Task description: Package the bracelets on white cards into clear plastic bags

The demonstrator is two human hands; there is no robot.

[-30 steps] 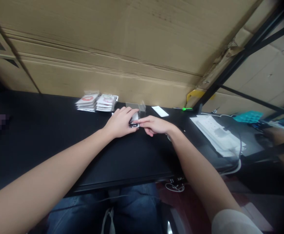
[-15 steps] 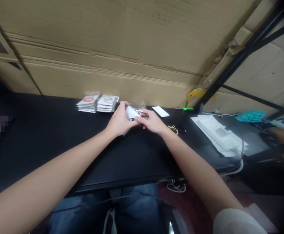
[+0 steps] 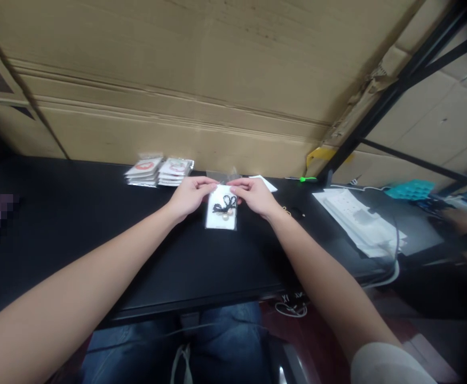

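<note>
Between my two hands is a white card (image 3: 214, 220) in a clear plastic bag (image 3: 222, 175). On the card lies a black bow-shaped hair tie (image 3: 229, 202) with pale round beads. My left hand (image 3: 188, 198) pinches the upper left corner of the bagged card between thumb and fingers. At the upper right corner my right hand (image 3: 257, 198) grips it the same way. The bag's clear end sticks out past the fingertips, away from me. Just beyond my right hand lies another white card (image 3: 269, 184), partly covered by it.
Two stacks of bagged cards (image 3: 142, 169) stand at the back, left of my hands. A green-handled tool (image 3: 308, 180), white papers (image 3: 357, 224) and a turquoise tray (image 3: 411, 190) lie to the right. A cardboard wall (image 3: 177, 125) rises behind; a black metal frame (image 3: 377, 114) slants at right.
The bagged card was tilted and mostly covered by my hands. Now it faces me with the hair tie showing, and both hands have shifted to its upper corners.
</note>
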